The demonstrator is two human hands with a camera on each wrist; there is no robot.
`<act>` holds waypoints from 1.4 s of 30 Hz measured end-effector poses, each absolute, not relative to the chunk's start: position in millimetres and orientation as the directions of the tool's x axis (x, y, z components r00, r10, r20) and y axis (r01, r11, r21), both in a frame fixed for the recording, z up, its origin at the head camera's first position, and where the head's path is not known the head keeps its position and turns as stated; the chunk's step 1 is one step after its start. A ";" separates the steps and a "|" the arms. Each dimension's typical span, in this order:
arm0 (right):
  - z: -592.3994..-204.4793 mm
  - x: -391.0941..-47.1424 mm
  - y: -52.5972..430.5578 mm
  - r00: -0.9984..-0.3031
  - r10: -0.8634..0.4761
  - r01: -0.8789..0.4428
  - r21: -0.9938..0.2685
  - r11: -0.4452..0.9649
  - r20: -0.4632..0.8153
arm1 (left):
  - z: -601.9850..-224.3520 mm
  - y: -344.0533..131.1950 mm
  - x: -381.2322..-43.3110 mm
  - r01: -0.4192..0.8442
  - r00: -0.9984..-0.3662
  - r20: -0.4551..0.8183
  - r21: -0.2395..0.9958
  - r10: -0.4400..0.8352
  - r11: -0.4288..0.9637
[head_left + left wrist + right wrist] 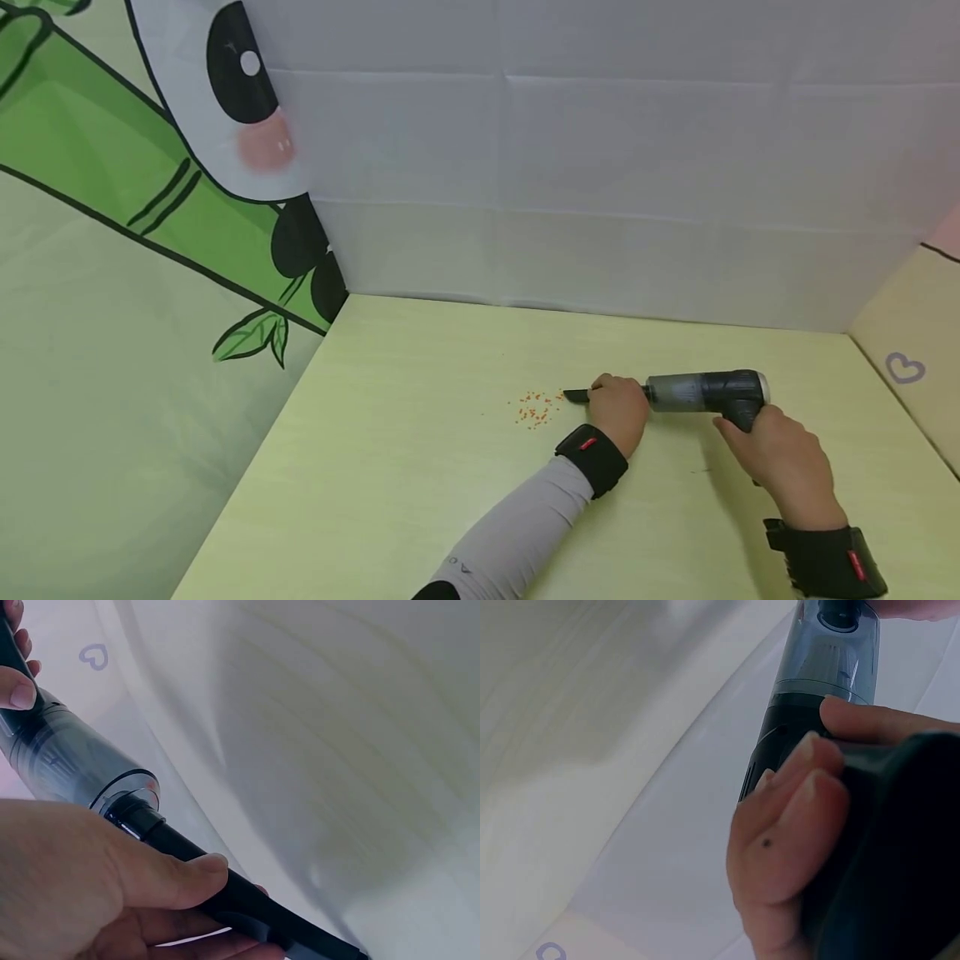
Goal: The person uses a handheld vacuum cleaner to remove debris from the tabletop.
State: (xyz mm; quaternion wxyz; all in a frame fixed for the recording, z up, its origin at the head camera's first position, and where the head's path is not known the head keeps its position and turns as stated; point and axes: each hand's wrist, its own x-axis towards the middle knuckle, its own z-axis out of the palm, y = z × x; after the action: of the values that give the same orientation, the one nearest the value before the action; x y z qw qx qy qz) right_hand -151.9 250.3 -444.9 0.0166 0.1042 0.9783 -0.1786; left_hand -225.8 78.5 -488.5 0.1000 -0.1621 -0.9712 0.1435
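A black handheld vacuum cleaner [678, 392] with a clear dust cup [90, 761] lies level above the table, its nozzle to the left. My right hand [791, 458] grips its handle, fingers curled round it in the right wrist view. Round the slim black nozzle [247, 904] my left hand [621, 412] closes, thumb on top and fingers beneath. The nozzle's tip is at the right edge of a scatter of small orange bits [536, 408] on the table. Whether the tip touches the tabletop I cannot tell.
The pale yellow table [375, 500] meets a plain grey-white wall sheet [600, 167] at the back. A printed cloth with green bamboo [112, 142] hangs at the left. At the right stands a cream panel with a purple heart [905, 367].
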 end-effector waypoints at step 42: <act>-442.1 -95.3 168.6 -0.982 0.178 0.188 -0.326 0.926 -0.060 | -483.6 -5.0 -163.6 0.295 -0.924 0.152 -0.306 0.352 0.905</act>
State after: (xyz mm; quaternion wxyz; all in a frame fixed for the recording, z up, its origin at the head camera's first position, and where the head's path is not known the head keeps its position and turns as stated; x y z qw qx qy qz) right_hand -95.3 168.6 -442.1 0.0147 0.0934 0.9813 -0.1674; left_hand -163.6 -5.0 -483.6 0.1021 -0.1665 -0.9707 0.1401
